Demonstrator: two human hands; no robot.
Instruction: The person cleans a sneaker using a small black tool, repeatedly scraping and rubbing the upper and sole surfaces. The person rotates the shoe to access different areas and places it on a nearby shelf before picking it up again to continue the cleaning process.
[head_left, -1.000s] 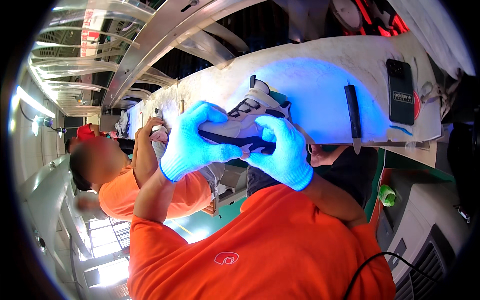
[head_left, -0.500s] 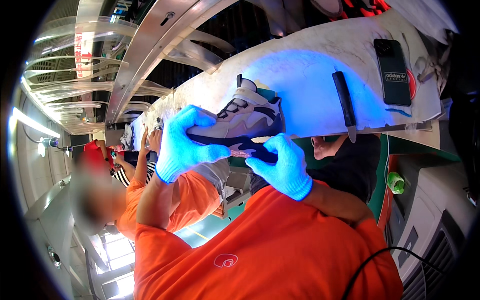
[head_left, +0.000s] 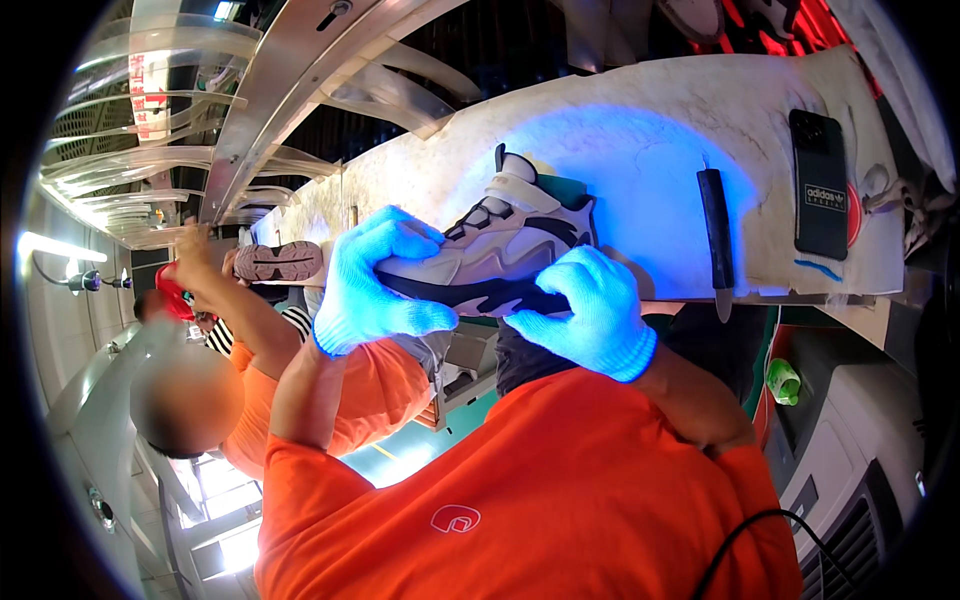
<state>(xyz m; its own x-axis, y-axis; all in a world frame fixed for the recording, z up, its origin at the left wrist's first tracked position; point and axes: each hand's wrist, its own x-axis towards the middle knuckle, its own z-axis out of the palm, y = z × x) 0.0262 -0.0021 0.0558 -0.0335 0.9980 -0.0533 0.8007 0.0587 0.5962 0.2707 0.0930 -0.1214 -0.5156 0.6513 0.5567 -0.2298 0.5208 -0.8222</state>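
Note:
A grey and white sneaker (head_left: 490, 250) with black patches, a strap and a dark sole is held over the near edge of the bench, its side turned toward me. My left hand (head_left: 375, 285), in a knit glove lit blue, wraps the toe, with the thumb along the sole edge. My right hand (head_left: 595, 312), gloved likewise, grips the sole near the heel, fingers on the sidewall and thumb beneath. Part of the underside is hidden from view. Right of the sneaker lies a knife (head_left: 715, 235) with a black handle, its blade tip pointing toward me.
A dark phone (head_left: 820, 190) lies on the pale bench (head_left: 400, 180) at the right. Blue light falls behind the sneaker. To my left a co-worker in orange (head_left: 380, 400) has an arm raised beside another shoe (head_left: 285, 262). A metal frame with clear tubes (head_left: 260, 110) stands beyond.
The sneaker has rolled slightly, so less of its underside shows. My right hand has shifted its grip up the heel sidewall. The co-worker's arm has risen, and another shoe's sole has come into view.

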